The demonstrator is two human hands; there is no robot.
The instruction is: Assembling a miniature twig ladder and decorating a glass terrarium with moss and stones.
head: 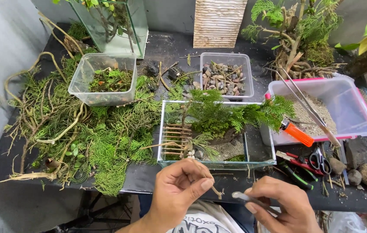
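A thin brown twig (209, 179) is pinched at its upper part, slanting down to the right, its lower tip free. A slim grey metal tool (248, 199) is held nearly level, its tip just beside the twig's lower end.

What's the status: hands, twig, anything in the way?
Left hand pinches thin twig. Right hand grips metal tool beside it. Both in front of glass tank; nothing between.
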